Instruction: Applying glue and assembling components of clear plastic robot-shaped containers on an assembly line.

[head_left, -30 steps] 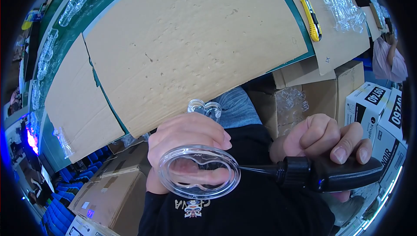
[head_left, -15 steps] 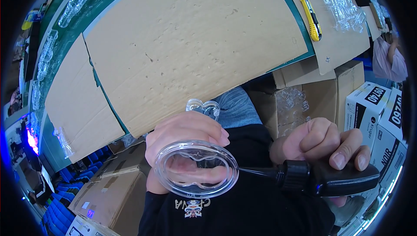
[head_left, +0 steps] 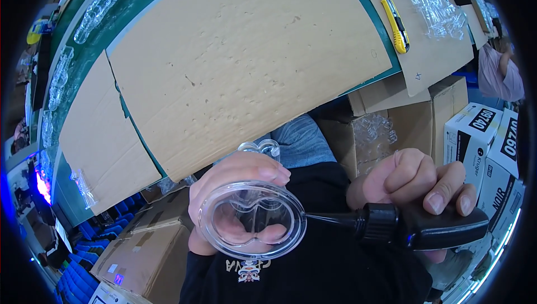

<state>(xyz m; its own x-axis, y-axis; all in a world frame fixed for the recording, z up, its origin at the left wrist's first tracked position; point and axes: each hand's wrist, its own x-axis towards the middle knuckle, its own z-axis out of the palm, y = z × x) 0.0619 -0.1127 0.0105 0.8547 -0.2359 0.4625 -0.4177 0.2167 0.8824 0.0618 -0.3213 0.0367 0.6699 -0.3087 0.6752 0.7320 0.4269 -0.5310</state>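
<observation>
My left hand (head_left: 232,172) is closed around a clear plastic part with a wide oval rim (head_left: 253,252). The rim faces me, and some of my fingers show through the transparent wall. A double-lobed clear end (head_left: 263,146) sticks out beyond the far side of this hand. In my right hand (head_left: 411,178) is a black squeeze bottle (head_left: 442,230), held on its side with the fingers wrapped over it. Its thin dark nozzle (head_left: 330,219) points left, and the tip meets or nearly meets the right side of the oval rim. Any liquid there is too small to see.
Cardboard sheets (head_left: 235,52) cover the green table ahead. A yellow box cutter (head_left: 396,24) and a heap of clear plastic parts (head_left: 436,7) lie far right. More clear parts fill an open carton (head_left: 372,136). White boxes (head_left: 470,130) stand right, a brown carton (head_left: 145,248) left.
The clear part has tilted in my left hand, so its two-lobed inside shows more, and the fingers behind it have shifted. The bottle stays almost still, its tip at the rim.
</observation>
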